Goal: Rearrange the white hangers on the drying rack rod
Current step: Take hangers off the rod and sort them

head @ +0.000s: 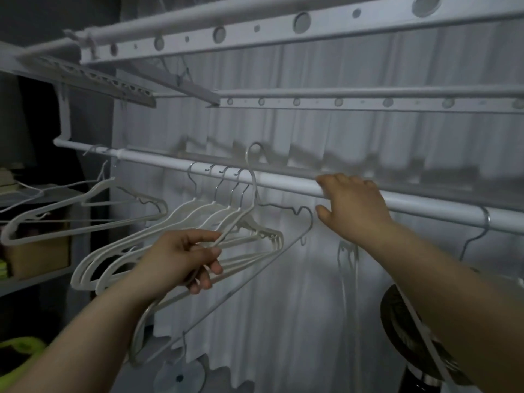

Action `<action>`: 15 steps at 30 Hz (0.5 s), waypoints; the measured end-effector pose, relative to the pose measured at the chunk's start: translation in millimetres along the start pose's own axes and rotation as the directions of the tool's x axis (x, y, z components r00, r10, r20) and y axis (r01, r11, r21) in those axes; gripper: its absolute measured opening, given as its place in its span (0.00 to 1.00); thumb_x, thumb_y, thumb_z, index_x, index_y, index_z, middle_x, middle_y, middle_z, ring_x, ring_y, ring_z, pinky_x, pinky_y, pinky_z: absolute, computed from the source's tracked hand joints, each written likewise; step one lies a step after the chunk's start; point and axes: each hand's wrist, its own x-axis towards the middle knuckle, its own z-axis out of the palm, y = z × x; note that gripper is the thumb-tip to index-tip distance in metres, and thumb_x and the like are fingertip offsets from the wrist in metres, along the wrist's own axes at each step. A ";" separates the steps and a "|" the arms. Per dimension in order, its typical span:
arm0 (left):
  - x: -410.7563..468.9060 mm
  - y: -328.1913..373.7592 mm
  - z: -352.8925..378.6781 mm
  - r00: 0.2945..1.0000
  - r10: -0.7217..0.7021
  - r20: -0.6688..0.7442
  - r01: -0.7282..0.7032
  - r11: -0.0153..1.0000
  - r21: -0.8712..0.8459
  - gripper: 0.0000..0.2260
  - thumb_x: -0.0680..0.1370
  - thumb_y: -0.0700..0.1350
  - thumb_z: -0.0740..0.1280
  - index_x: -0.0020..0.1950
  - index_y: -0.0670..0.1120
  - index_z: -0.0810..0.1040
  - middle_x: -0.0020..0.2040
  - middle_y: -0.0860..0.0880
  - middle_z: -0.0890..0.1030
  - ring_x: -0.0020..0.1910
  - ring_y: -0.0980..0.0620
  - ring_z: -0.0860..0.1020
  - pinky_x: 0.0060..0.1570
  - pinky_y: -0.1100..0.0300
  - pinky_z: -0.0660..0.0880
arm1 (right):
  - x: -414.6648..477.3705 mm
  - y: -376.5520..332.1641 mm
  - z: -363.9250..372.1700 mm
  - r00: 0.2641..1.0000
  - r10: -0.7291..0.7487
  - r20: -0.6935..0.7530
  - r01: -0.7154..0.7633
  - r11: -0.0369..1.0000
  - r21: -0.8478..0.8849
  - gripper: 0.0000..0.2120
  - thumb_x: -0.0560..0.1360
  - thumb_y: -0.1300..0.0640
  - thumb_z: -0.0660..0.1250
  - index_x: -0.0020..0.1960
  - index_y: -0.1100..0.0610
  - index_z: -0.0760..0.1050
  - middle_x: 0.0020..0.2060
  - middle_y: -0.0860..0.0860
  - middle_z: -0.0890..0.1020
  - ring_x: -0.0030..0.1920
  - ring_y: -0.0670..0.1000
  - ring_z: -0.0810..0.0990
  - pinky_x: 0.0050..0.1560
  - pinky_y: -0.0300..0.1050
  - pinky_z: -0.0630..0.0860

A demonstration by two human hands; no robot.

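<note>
One white hanger is lifted with its hook clear above the rod, just right of the bunched hangers whose hooks sit side by side on it. The left hand pinches its shoulder between thumb and curled fingers, probably to carry it along to a new spot. The right hand lies further right, fingers hooked over the rod and thumb spread beneath, seemingly steadying the rack in front of the pale curtain.
</note>
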 end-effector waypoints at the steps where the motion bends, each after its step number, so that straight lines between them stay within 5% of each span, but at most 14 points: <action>1: 2.8 0.5 1.3 1.000 -0.003 -0.001 0.003 1.000 0.008 0.09 0.75 0.33 0.62 0.46 0.46 0.76 0.23 0.47 0.79 0.16 0.54 0.73 0.17 0.68 0.68 | 0.1 -0.3 0.2 1.000 -0.003 -0.001 0.003 1.000 -0.003 0.23 0.75 0.49 0.60 0.68 0.54 0.62 0.62 0.54 0.72 0.60 0.57 0.70 0.59 0.48 0.62; 15: 29.4 -15.0 -2.0 0.981 -0.132 0.140 0.110 0.982 0.153 0.07 0.77 0.36 0.61 0.45 0.47 0.74 0.22 0.49 0.79 0.17 0.55 0.74 0.18 0.67 0.69 | 1.8 -7.0 -0.7 0.999 0.033 0.013 -0.032 0.999 -0.040 0.22 0.76 0.49 0.59 0.68 0.54 0.62 0.60 0.53 0.73 0.59 0.56 0.70 0.57 0.48 0.63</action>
